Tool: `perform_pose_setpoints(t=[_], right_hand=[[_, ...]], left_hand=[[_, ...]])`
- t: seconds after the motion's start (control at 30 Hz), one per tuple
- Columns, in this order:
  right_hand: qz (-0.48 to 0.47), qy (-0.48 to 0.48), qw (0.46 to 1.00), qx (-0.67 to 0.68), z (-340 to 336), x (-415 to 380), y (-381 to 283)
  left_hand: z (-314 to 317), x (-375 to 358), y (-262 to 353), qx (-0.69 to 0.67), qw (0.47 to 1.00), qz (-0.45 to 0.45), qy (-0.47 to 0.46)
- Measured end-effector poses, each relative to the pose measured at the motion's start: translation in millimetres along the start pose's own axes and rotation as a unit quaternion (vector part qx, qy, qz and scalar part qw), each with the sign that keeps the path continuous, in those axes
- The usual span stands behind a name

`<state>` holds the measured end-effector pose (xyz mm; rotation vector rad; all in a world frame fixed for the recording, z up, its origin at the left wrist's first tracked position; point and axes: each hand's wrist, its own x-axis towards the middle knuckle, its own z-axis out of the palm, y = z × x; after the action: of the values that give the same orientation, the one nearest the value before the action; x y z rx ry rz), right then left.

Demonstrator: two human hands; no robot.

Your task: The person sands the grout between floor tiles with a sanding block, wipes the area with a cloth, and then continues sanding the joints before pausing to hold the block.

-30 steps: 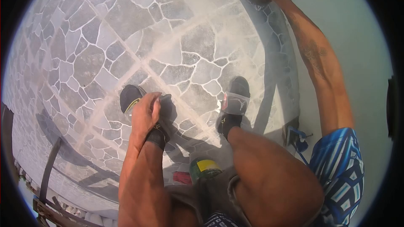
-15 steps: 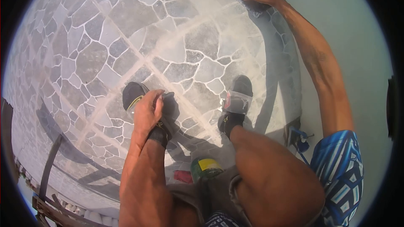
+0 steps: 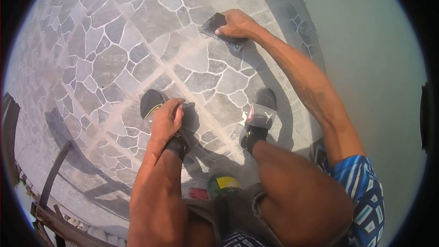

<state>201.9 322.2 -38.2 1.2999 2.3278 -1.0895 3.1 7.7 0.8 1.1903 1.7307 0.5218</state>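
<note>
A dark, flat pad or cloth [image 3: 228,39] lies against the patterned stone floor [image 3: 196,81], its edges dusty. My right hand [image 3: 238,24] grips it from above, thumb on its top. My left hand [image 3: 167,118] hangs over my left foot with its fingers curled together; whether anything small is between them is too hidden to tell. Beneath that hand is a dark shoe [image 3: 152,100], and the other foot wears a dark sandal [image 3: 263,115] over a sock.
Between my legs stand a green container with a yellow label [image 3: 226,183] and a red item [image 3: 198,194]. A blue and dark object [image 3: 321,158] is partly hidden by my right knee. Wooden railing pieces [image 3: 55,174] rise at the lower left.
My right hand has moved left and towards my feet with the dark pad, away from the floor's right edge. The left hand keeps its place over the left foot.
</note>
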Motion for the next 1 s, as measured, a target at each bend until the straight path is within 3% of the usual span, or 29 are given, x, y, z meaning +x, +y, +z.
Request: perform_pose_setpoints(t=[0.07, 0.13, 0.17, 0.2, 0.3, 0.37, 0.4, 0.43, 0.5, 0.57, 0.63, 0.7, 0.73, 0.83, 1.0], right_hand=[[-0.041, -0.004, 0.999, -0.025, 0.2, -1.3, -7.6], [-0.009, 0.048, 0.996, 0.075, -27.7, 10.5, 26.0], [0.07, 0.022, 0.997, -0.006, -50.2, 24.7, 45.2], [0.015, 0.089, 0.996, 0.004, -66.7, 13.2, 50.2], [0.01, 0.084, 0.996, -0.009, -99.4, 18.8, 56.1], [-0.144, 0.019, 0.989, -0.04, -87.4, 21.9, 39.9], [-0.12, 0.001, 0.989, -0.09, -55.2, 48.0, 53.2], [-0.18, -0.003, 0.974, -0.138, -33.2, 39.9, 31.2], [-0.179, -0.059, 0.957, -0.221, -37.3, 38.0, -10.1], [-0.13, -0.087, 0.983, -0.098, -54.2, 59.4, 1.4], [-0.099, -0.054, 0.99, -0.09, -51.7, 58.5, 10.7], [-0.215, -0.066, 0.944, -0.242, -46.6, 50.5, 16.7], [-0.284, -0.02, 0.932, -0.225, -45.0, 47.6, 14.6], [-0.143, -0.074, 0.972, -0.17, -71.6, 46.1, -3.3], [-0.295, -0.063, 0.918, -0.257, -54.4, 43.1, 0.8]], left_hand=[[-0.2, -0.6, 0.8, 0.031, 0.999, 0.012, 0.003], [1.1, -1.5, -4.8, 0.023, 0.999, 0.024, 0.005], [2.6, -2.1, -6.0, 0.017, 0.999, 0.034, 0.007], [3.8, -2.4, -6.1, 0.016, 0.999, 0.036, 0.011], [4.6, -3.4, -5.2, 0.01, 0.999, 0.036, 0.026], [4.2, -3.7, -4.0, 0.01, 0.999, 0.034, 0.026], [5.0, -4.7, -2.6, 0.011, 0.999, 0.027, 0.025], [4.2, -4.8, -1.7, 0.014, 0.999, 0.021, 0.024], [2.2, -2.9, -3.8, 0.021, 0.999, 0.026, 0.035], [5.3, -4.3, -6.6, 0.019, 0.998, 0.041, 0.047], [7.0, -6.0, -10.3, 0.006, 0.998, 0.037, 0.054], [5.6, -3.8, -7.3, 0.002, 0.997, 0.042, 0.059], [3.0, -2.8, -6.2, 0.007, 0.997, 0.044, 0.058], [3.1, -2.5, -5.4, 0.007, 0.997, 0.053, 0.059], [3.0, -0.9, -9.9, 0.019, 0.996, 0.067, 0.061]])
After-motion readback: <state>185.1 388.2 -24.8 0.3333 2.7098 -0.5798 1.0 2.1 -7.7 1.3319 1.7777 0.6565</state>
